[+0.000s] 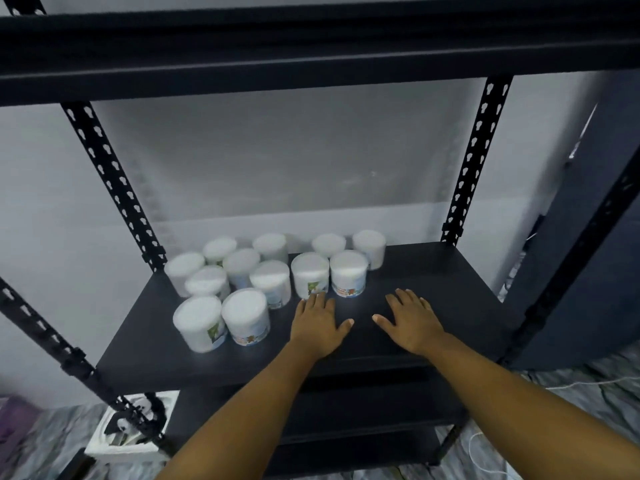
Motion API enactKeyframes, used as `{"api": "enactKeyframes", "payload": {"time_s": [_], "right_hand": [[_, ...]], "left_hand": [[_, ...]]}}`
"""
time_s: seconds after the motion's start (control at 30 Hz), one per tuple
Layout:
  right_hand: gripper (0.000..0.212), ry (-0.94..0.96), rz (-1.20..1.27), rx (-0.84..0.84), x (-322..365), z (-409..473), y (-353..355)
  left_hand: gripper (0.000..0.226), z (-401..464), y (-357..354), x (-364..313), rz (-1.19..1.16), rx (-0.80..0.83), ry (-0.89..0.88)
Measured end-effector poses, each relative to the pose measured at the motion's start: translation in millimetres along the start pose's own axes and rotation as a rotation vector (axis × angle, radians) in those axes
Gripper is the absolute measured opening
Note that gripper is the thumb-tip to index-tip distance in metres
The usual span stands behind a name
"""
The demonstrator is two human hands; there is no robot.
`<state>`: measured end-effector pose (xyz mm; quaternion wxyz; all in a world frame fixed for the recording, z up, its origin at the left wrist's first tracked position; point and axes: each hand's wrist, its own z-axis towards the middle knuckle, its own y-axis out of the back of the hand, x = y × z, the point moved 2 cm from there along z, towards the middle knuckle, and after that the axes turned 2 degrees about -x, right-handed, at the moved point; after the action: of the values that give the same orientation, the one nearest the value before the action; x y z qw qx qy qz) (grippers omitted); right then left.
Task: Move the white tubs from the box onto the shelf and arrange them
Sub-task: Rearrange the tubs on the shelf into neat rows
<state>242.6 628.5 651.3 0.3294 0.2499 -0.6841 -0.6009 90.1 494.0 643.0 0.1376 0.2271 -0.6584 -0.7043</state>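
Both hands lie flat, fingers spread, holding nothing. The left hand (317,322) is nearer: its fingertips seem to touch an upright white tub (310,274); right hand (412,320) is apart.

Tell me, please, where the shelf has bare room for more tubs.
The right half of the black shelf is bare, from the right hand to the right upright. A front strip below the left hand is free too. The white tubs crowd the left and back.
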Motion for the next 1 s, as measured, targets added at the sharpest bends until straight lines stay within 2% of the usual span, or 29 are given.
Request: {"api": "enactKeyframes", "payload": {"time_s": [0.37, 0.73, 0.87, 1.0], "right_hand": [[0.069, 0.111, -0.016, 0.019, -26.2, 67.3, 42.1], [0.062, 0.200, -0.016, 0.011, -45.2, 128.8, 53.5], [0.059, 0.232, -0.032, -0.009, -39.0, 147.2, 54.1], [0.061, 0.256, -0.031, 0.042, -35.9, 161.8, 50.9]], "left_hand": [[0.060, 49.7, 21.9, -19.3, -0.013, -0.090, 0.063], [0.064, 92.2, 24.9, -37.3, -0.050, -0.019, 0.204], [0.066, 105.3, 26.1, -41.5, -0.022, -0.003, 0.223], [0.061, 113.6, 22.4, -42.6, -0.033, 0.014, 0.219]]}}
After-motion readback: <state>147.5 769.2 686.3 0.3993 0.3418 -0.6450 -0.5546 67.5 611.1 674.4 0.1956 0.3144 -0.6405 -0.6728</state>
